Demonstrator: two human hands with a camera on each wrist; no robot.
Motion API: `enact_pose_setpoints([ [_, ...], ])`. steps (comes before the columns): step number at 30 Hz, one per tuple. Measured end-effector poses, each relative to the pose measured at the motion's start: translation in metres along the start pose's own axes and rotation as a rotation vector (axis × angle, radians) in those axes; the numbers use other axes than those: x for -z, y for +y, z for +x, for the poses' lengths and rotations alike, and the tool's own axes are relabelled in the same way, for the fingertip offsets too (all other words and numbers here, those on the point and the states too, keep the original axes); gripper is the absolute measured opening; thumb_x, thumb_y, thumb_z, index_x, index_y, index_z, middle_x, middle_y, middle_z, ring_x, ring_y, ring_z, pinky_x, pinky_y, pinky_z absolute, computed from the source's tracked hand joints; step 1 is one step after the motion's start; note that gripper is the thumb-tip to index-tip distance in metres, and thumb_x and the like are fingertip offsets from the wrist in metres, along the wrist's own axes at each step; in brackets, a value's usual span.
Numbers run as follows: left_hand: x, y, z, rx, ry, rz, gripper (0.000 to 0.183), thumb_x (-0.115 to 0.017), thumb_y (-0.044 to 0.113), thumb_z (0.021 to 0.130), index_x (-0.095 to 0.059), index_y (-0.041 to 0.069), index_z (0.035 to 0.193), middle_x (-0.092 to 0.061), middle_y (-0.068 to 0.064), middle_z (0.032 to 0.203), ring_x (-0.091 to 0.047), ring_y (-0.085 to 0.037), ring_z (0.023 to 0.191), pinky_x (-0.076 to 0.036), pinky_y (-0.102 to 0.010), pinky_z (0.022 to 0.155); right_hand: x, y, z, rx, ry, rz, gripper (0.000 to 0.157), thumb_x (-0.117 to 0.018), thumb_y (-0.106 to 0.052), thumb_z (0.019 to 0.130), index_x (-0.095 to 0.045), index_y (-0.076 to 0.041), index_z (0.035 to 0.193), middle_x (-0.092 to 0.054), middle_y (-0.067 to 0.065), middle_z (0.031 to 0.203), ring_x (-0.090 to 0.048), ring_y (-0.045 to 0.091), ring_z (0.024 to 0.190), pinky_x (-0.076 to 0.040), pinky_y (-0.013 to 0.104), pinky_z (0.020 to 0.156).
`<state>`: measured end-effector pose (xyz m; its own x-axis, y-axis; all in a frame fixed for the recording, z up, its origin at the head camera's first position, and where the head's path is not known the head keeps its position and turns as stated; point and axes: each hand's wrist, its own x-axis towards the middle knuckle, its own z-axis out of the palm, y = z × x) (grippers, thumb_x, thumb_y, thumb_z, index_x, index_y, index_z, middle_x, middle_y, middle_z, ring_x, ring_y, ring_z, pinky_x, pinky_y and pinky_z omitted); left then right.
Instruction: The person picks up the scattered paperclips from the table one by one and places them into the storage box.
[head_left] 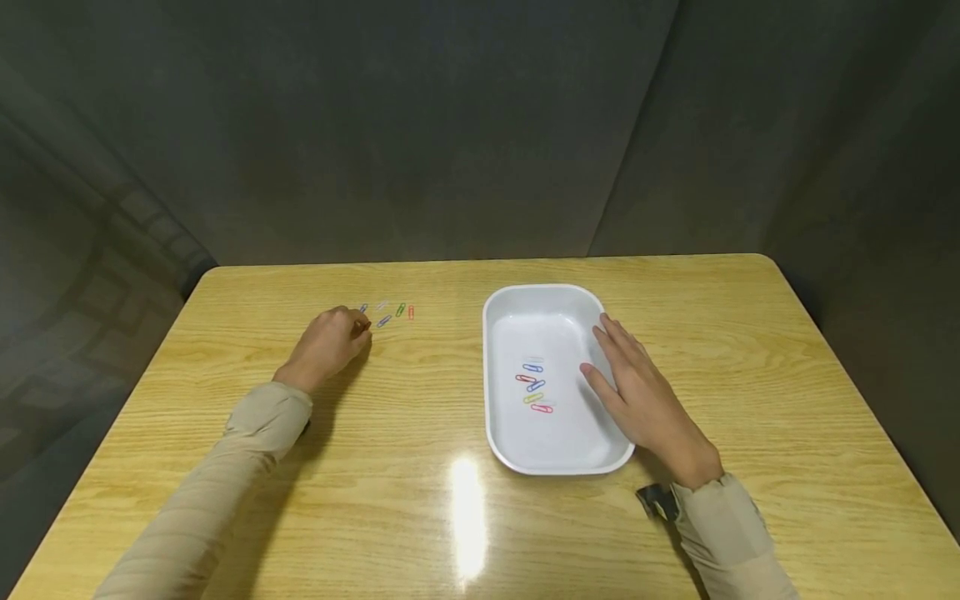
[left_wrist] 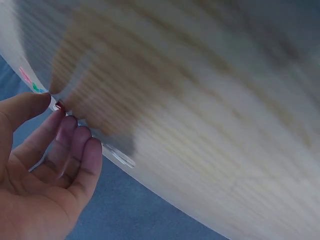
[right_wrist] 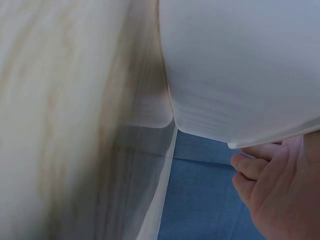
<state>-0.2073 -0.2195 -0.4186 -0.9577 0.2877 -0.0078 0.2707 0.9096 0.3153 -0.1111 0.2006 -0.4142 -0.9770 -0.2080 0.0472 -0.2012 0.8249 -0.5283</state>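
Note:
My left hand [head_left: 324, 346] is low over the left part of the table, its thumb and index finger pinching a small red paper clip [left_wrist: 60, 105]. Close to those fingertips lie several loose clips, among them a blue paper clip [head_left: 384, 321], a green paper clip [head_left: 401, 309] and a red one at the right end. A white tray [head_left: 498, 450] stands right of the table's middle with several coloured paper clips inside, such as a yellow paper clip [head_left: 533, 398]. Across the tray's right rim rests my right hand [head_left: 647, 402], fingers straight and thumb over the inside.
The wooden table [head_left: 405, 517] has a bright light reflection in front of the tray. A dark grey curtain [head_left: 375, 133] hangs behind the table's far edge. Another clip, whitish [left_wrist: 120, 157], lies beyond the left fingers in the left wrist view.

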Motion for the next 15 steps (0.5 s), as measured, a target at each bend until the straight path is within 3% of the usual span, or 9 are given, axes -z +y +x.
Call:
enact_pose_setpoints([
  [8, -0.0020, 0.0004, 0.0014, -0.033, 0.039, 0.046, 0.016, -0.063, 0.003, 0.093, -0.072, -0.005, 0.103, -0.072, -0.022, 0.101, -0.069, -0.033, 0.090, -0.057, -0.046, 0.079, 0.0004, 0.0004, -0.0002, -0.001, -0.001, 0.002, 0.068, -0.044, -0.040, 0.104, -0.027, 0.004, 0.153, -0.014, 0.018, 0.166, -0.014, 0.042, 0.152, -0.017, 0.062, 0.119],
  [15, -0.0038, 0.0046, 0.0022, -0.041, 0.082, 0.104, 0.016, -0.061, 0.002, 0.091, -0.075, -0.002, 0.097, -0.073, -0.017, 0.091, -0.056, -0.019, 0.066, -0.052, -0.037, 0.062, -0.0001, 0.0006, -0.0001, 0.002, -0.001, 0.004, 0.069, -0.045, -0.041, 0.104, -0.027, 0.004, 0.153, -0.014, 0.019, 0.166, -0.014, 0.043, 0.152, -0.017, 0.062, 0.119],
])
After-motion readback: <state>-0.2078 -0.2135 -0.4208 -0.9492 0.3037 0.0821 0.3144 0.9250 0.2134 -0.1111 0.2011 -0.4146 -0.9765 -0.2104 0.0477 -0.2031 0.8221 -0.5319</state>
